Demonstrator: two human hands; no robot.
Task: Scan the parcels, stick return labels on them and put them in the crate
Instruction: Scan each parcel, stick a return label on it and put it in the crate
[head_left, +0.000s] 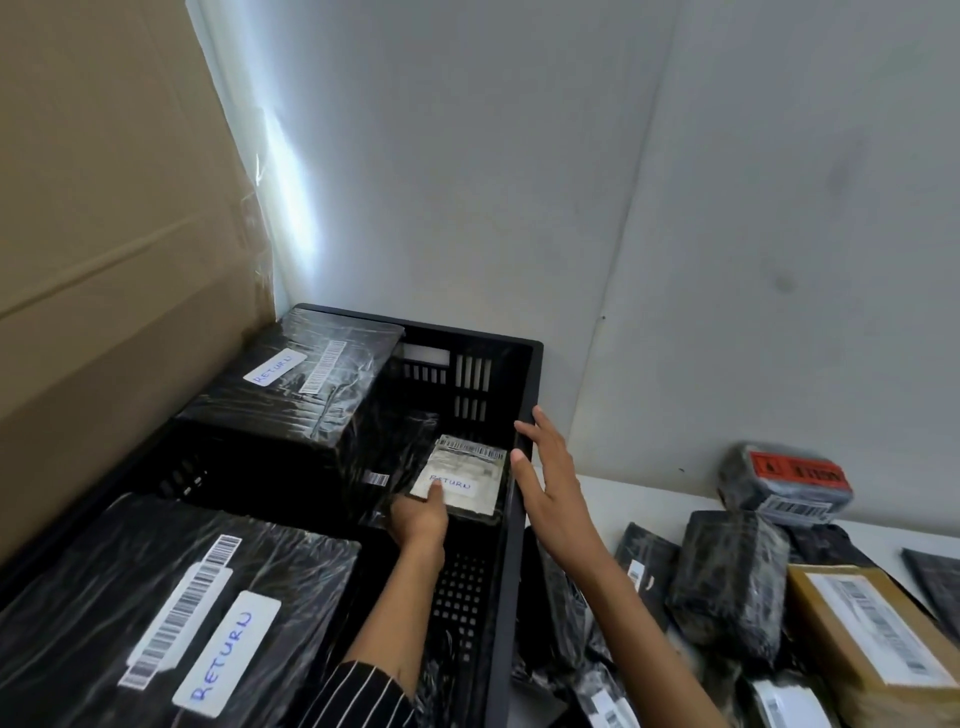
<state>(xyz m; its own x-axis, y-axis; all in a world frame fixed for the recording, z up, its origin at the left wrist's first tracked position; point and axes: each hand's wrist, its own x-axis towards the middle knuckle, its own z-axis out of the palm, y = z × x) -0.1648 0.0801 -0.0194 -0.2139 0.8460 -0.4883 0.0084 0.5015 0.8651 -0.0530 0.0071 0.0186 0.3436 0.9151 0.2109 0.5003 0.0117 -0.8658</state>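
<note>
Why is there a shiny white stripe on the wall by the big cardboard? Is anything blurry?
Head view: light glares in a streak on the white wall beside the tall brown cardboard sheet; the big black film-wrapped parcel glints too; the grey parcel with a red label looks smeared.

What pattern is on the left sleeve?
The sleeve is dark with thin white stripes; head view.

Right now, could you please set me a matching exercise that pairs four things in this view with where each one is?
Things:
1. silver pouch
2. right hand
3. cardboard box
4. red-labelled parcel

Places:
A. on the table, close to the wall
B. inside the crate, held by the left hand
C. low at the view's right edge
D. at the crate's right rim

Pairs: 1-B, 2-D, 3-C, 4-A
</note>
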